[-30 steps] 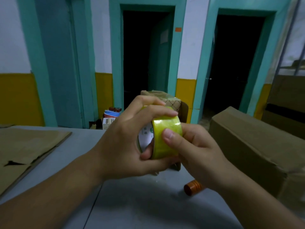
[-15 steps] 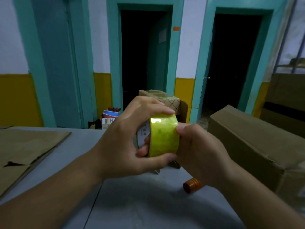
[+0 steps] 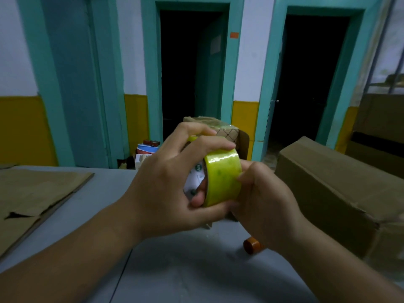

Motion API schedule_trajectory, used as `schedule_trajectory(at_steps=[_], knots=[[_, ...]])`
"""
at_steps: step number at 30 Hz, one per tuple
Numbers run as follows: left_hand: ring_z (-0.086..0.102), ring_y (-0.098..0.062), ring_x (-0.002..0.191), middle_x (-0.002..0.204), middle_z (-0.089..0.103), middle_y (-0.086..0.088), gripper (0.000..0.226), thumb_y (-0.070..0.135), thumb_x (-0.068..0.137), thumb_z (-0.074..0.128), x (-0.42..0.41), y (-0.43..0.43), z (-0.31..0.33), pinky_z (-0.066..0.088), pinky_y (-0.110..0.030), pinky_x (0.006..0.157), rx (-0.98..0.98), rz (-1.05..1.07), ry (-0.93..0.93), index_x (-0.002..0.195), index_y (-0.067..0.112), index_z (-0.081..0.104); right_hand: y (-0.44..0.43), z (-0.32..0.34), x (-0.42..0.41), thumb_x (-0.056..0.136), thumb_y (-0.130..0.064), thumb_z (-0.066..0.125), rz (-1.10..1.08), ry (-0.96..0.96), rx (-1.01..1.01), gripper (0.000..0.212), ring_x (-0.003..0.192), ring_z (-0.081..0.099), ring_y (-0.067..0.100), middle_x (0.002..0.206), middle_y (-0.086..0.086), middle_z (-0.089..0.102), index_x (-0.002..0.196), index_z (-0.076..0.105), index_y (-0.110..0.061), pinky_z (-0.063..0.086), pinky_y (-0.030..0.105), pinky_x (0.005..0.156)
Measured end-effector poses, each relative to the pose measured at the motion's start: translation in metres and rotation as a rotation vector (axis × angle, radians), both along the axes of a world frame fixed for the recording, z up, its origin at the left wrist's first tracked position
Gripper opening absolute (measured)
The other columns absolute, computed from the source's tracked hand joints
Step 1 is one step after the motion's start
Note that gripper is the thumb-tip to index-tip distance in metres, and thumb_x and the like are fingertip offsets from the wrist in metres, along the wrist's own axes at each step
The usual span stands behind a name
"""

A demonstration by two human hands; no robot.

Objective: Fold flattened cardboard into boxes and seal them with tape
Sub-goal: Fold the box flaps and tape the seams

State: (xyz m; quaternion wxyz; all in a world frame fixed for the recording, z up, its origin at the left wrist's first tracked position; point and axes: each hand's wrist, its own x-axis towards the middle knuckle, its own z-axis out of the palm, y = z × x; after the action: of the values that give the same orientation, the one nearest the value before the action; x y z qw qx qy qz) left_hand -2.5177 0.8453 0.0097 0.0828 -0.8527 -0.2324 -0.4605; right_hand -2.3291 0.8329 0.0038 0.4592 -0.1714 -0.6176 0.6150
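Above the grey table (image 3: 196,270), left hand (image 3: 166,189) grips the tape roll (image 3: 223,178); right hand (image 3: 262,197) pinches its edge.

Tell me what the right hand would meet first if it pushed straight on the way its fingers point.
The yellow tape roll: the right hand has its curled fingertips on the roll's outer band, pointing left toward the left hand gripping it.

Packing room: cardboard boxes (image 3: 341,189), table (image 3: 175,270).

Glossy plastic tape roll (image 3: 223,178) is gleaming; matt, creased cardboard box (image 3: 338,193) and smooth grey table (image 3: 175,270) are looking dull.
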Motion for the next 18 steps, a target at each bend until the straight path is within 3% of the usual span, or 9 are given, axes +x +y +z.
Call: schedule_trajectory(at_steps=[3,5,8,10,13,15,18], knots=[[0.054,-0.021,0.13,0.141,0.047,-0.005,0.085,0.063,0.071,0.089,0.002,-0.002,0.0,0.057,-0.042,0.09,0.014,0.038,0.025,0.139,0.024,0.058,0.004,-0.002,0.001,0.083,-0.022,0.04,-0.043,0.011,-0.06,0.057,0.091,0.063,0.039,0.097,0.028,0.062,0.129,0.051,0.01,0.049,0.055,0.086],[0.052,-0.021,0.134,0.146,0.045,-0.004,0.093,0.07,0.066,0.089,0.001,-0.001,0.002,0.056,-0.044,0.093,0.009,0.029,0.067,0.141,0.026,0.055,0.006,-0.004,0.001,0.082,-0.025,0.045,-0.086,-0.001,-0.07,0.062,0.093,0.061,0.041,0.099,0.029,0.061,0.133,0.049,0.009,0.043,0.058,0.089],[0.042,-0.022,0.147,0.161,0.035,-0.004,0.109,0.072,0.058,0.092,-0.007,0.003,0.005,0.053,-0.048,0.103,-0.023,-0.014,0.191,0.147,0.029,0.046,0.007,-0.003,0.0,0.07,-0.029,0.057,-0.144,0.029,-0.08,0.076,0.106,0.051,0.045,0.117,0.046,0.05,0.133,0.048,0.013,0.039,0.058,0.09],[0.041,-0.021,0.149,0.164,0.031,-0.003,0.11,0.069,0.059,0.093,-0.011,0.004,0.007,0.054,-0.048,0.103,-0.04,-0.023,0.216,0.149,0.029,0.044,0.008,-0.004,-0.001,0.069,-0.026,0.056,-0.121,0.045,-0.044,0.062,0.103,0.05,0.043,0.114,0.047,0.049,0.118,0.056,0.012,0.039,0.057,0.088],[0.047,-0.022,0.143,0.153,0.045,-0.005,0.099,0.059,0.066,0.094,-0.01,0.003,0.008,0.054,-0.043,0.101,-0.017,-0.038,0.147,0.145,0.018,0.052,0.005,-0.001,-0.002,0.071,-0.019,0.054,0.0,0.061,0.065,0.038,0.087,0.059,0.037,0.094,0.029,0.06,0.1,0.069,0.002,0.051,0.045,0.078],[0.051,-0.022,0.138,0.143,0.051,-0.006,0.095,0.052,0.066,0.095,-0.008,0.003,0.009,0.053,-0.041,0.103,-0.007,-0.049,0.102,0.142,0.012,0.054,0.002,0.002,-0.002,0.073,-0.009,0.053,0.069,0.052,0.085,0.033,0.085,0.063,0.033,0.094,0.027,0.062,0.1,0.069,0.002,0.055,0.034,0.071],[0.054,-0.023,0.133,0.138,0.052,-0.005,0.096,0.046,0.064,0.098,-0.008,0.002,0.009,0.053,-0.039,0.101,-0.014,-0.04,0.075,0.141,0.012,0.053,-0.001,0.002,-0.004,0.077,0.005,0.047,0.041,0.027,0.106,0.03,0.079,0.065,0.029,0.089,0.024,0.064,0.1,0.066,0.004,0.055,0.028,0.063]])
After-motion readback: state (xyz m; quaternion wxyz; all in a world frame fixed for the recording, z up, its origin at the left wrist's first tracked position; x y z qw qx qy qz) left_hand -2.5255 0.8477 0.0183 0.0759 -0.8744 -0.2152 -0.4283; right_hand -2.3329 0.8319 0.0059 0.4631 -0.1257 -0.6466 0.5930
